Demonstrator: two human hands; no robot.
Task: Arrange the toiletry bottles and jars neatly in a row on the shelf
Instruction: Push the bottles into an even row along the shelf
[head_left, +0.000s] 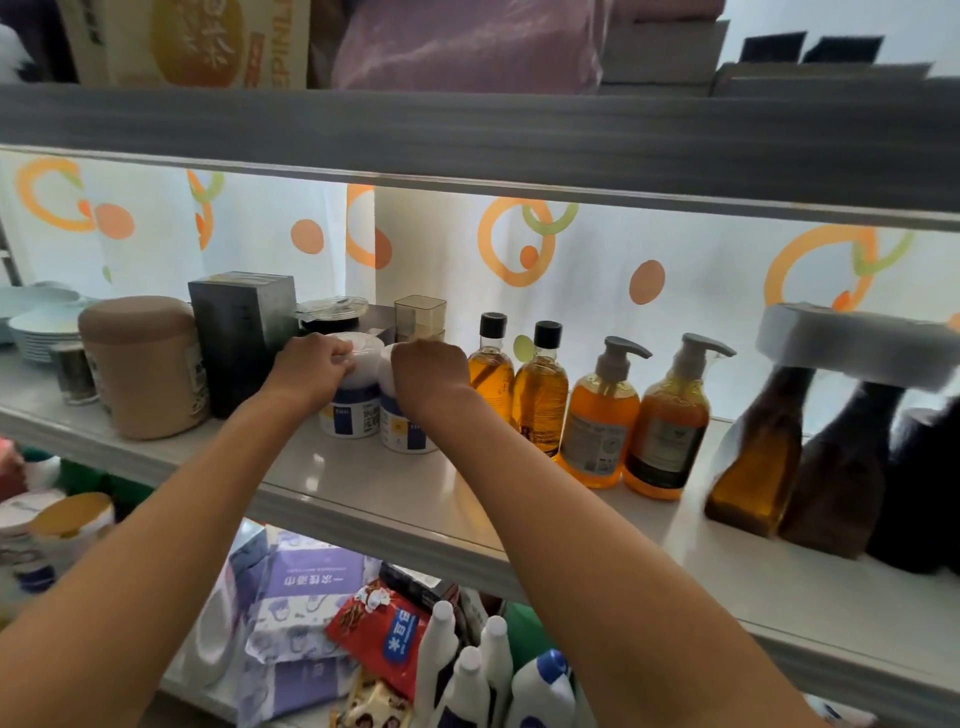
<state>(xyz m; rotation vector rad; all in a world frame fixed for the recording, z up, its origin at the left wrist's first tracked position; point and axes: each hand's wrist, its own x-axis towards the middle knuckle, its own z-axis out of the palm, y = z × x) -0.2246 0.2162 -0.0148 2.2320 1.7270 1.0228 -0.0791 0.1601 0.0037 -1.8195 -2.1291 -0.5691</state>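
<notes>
Both of my hands are up on the shelf, each closed over the top of a white jar with a blue label. My left hand wraps the lid of the left jar, fingers curled around its rim; my right hand is clamped the same way over the right jar. I'll place everything from the amber pump bottles. The two jars stand touching each other, well to the left of them, with two black-capped oil bottles between. The right jar sits a little nearer the shelf's front edge than the left one.

The risk, as I judge it, is my right wrist: it hangs just beside the nearer oil bottle, and a careless sideways shove could knock that tall, narrow bottle into its neighbours. Sliding the jars forward could also bring one too near the shelf lip.

My hands cover both lids, so I cannot tell whether they are screwed tight. Far right of the pump bottles, the dark bottles are smeared and a blurred white shape crosses their tops. Behind the jars, a grey box hides whatever stands further back.
</notes>
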